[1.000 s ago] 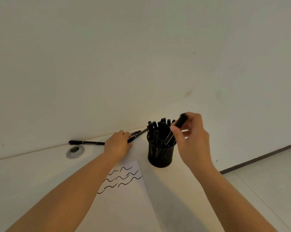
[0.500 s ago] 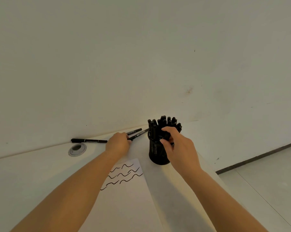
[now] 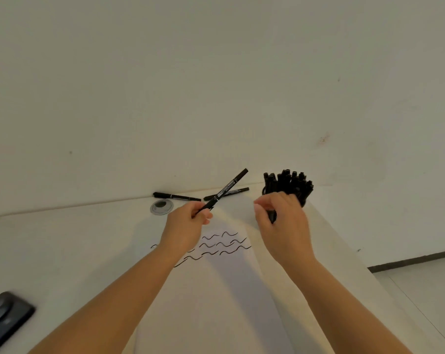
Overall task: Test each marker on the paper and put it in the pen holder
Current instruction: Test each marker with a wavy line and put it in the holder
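My left hand (image 3: 188, 226) grips a black marker (image 3: 226, 189) by its lower end, and the marker slants up to the right above the table. My right hand (image 3: 280, 223) hovers with loosely curled fingers and nothing in it, right in front of the black mesh pen holder (image 3: 303, 201), covering most of it. Several black markers (image 3: 287, 181) stand in the holder. Two loose markers lie by the wall, one to the left (image 3: 176, 196) and one partly behind the held marker (image 3: 235, 192). The white paper (image 3: 226, 290) bears rows of black wavy lines (image 3: 224, 245).
A round grey cable grommet (image 3: 161, 207) sits in the white table (image 3: 63, 251) near the wall. A black phone (image 3: 4, 316) lies at the bottom left. The table's right edge drops to a tiled floor (image 3: 425, 282).
My right hand let the marker drop into the holder and drew back towards me. My left hand picked a marker up off the table and raised it.
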